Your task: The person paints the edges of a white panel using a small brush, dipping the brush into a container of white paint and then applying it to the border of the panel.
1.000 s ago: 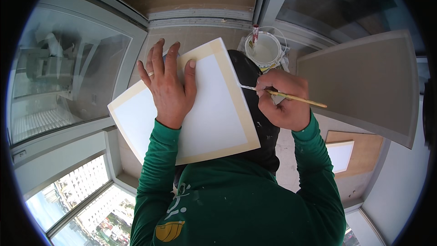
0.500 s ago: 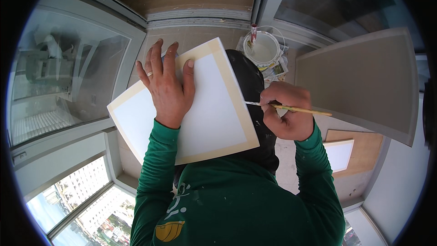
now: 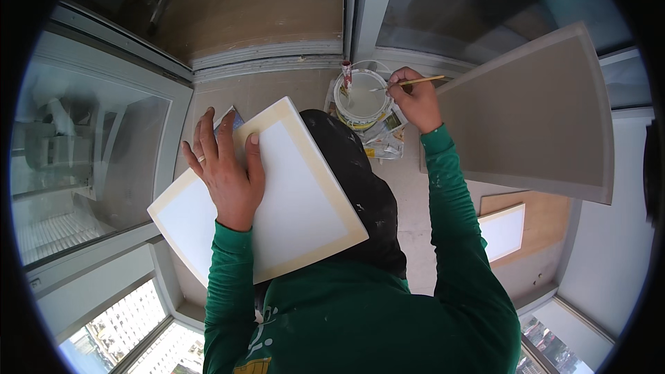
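Observation:
Across my lap lies a white panel [image 3: 298,187] with a cream-coloured border along its edges. My left hand [image 3: 228,173] rests flat on its upper left part, fingers spread and thumb apart. My right hand [image 3: 418,100] reaches out ahead and pinches a thin paintbrush [image 3: 422,80] with a yellowish handle. The brush tip is over the rim of a round white paint bucket [image 3: 360,100]. Whitish liquid shows inside the bucket. A second, wider brush with a red handle [image 3: 346,75] stands in it at the left side.
Newspaper [image 3: 388,140] lies under the bucket. A large grey-brown panel [image 3: 526,118] leans at the right. Beyond my right arm, a smaller white panel [image 3: 503,232] lies on a brown board [image 3: 551,225]. Glass doors [image 3: 104,145] and a sliding-door track [image 3: 270,57] border the floor.
My right hand has moved from the panel's right edge forward to the bucket, carrying the paintbrush. My left hand stays on the panel. The whole view has shifted slightly.

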{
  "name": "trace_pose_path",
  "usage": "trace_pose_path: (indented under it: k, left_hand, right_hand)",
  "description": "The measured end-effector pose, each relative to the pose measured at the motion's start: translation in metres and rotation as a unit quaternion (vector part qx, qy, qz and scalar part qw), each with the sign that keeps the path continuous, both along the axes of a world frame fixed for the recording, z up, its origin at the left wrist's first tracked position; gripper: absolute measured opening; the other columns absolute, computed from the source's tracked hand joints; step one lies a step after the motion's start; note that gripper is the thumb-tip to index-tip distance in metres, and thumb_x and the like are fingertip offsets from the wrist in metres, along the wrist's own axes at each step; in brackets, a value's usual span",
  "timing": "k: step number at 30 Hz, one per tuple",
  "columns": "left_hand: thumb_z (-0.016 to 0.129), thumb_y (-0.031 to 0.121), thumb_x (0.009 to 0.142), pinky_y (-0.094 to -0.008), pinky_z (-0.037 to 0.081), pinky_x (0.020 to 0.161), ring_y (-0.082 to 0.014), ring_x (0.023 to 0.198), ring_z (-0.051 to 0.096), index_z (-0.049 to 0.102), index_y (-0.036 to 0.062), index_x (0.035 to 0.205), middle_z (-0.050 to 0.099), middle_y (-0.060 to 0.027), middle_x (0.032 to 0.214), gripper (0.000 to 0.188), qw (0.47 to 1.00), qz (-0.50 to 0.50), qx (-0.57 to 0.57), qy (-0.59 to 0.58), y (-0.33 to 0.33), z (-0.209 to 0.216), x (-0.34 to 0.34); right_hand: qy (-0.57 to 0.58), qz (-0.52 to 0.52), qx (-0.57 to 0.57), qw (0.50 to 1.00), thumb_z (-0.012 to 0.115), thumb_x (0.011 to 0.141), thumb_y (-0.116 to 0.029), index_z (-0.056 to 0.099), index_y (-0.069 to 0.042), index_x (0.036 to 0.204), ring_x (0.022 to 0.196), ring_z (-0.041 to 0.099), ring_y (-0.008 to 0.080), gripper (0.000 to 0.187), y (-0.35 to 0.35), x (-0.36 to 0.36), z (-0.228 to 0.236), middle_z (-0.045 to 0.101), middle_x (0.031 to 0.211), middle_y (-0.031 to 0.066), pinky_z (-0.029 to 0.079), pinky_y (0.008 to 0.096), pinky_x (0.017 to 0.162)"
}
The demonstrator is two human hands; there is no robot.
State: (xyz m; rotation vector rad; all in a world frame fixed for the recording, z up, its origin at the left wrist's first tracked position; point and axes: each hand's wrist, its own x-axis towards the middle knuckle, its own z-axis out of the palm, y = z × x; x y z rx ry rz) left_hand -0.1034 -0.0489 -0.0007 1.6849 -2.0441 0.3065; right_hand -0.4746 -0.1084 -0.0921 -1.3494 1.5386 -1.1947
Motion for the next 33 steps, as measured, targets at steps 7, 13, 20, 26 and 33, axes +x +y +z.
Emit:
trace_pose_path:
  k: [7, 13, 20, 26, 33]
  left_hand:
    - [0.059, 0.037, 0.107, -0.0677, 0.012, 0.131, -0.0391, 0.156, 0.042, 0.063, 0.0139, 0.147, 0.05, -0.017, 0.163, 0.046, 0.999, 0.002, 0.033, 0.001, -0.009, -0.001, -0.006]
    - [0.06, 0.037, 0.107, -0.0673, 0.012, 0.131, -0.0378, 0.157, 0.04, 0.062, 0.0129, 0.148, 0.05, -0.0168, 0.163, 0.047, 0.998, 0.021, 0.054, -0.01, -0.01, -0.008, 0.001]
    - [0.059, 0.036, 0.108, -0.0677, 0.012, 0.131, -0.0382, 0.158, 0.04, 0.061, 0.0128, 0.149, 0.049, -0.017, 0.164, 0.048, 0.998, 0.02, 0.067, -0.007, -0.016, -0.014, 0.004]
    - [0.059, 0.036, 0.108, -0.0676, 0.011, 0.131, -0.0383, 0.158, 0.039, 0.061, 0.0131, 0.15, 0.049, -0.017, 0.164, 0.048, 0.997, 0.023, 0.074, 0.006, -0.016, -0.012, 0.006]
    - [0.063, 0.034, 0.106, -0.0668, 0.012, 0.131, -0.0381, 0.158, 0.039, 0.061, 0.0125, 0.15, 0.049, -0.0167, 0.164, 0.049, 0.997, 0.016, 0.076, 0.018, -0.014, -0.014, 0.003]
  right_hand:
    - [0.359, 0.133, 0.142, 0.913, 0.066, 0.094, -0.028, 0.079, 0.003, 0.097, 0.077, 0.08, 0.0291, 0.033, -0.096, 0.008, -0.163, 0.08, 0.087, 0.0184, 0.065, 0.0404, 0.075]
    - [0.267, 0.188, 0.37, 0.87, 0.075, 0.09, -0.03, 0.079, 0.007, 0.115, 0.089, 0.08, 0.0365, 0.045, -0.125, 0.034, -0.18, 0.079, 0.112, 0.0277, 0.066, 0.0471, 0.084]
    - [0.309, 0.167, 0.382, 0.855, 0.074, 0.094, -0.03, 0.077, 0.007, 0.122, 0.088, 0.081, 0.0322, 0.046, -0.132, 0.034, -0.204, 0.079, 0.113, 0.023, 0.066, 0.0438, 0.078]
    - [0.339, 0.175, 0.352, 0.855, 0.063, 0.1, -0.023, 0.078, 0.005, 0.113, 0.08, 0.08, 0.0315, 0.035, -0.132, 0.032, -0.236, 0.08, 0.107, 0.0227, 0.067, 0.0438, 0.064]
    - [0.484, 0.25, 0.258, 0.798, 0.06, 0.094, -0.028, 0.081, 0.003, 0.108, 0.095, 0.08, 0.0379, 0.04, -0.129, 0.015, -0.273, 0.08, 0.108, 0.0258, 0.064, 0.048, 0.089]
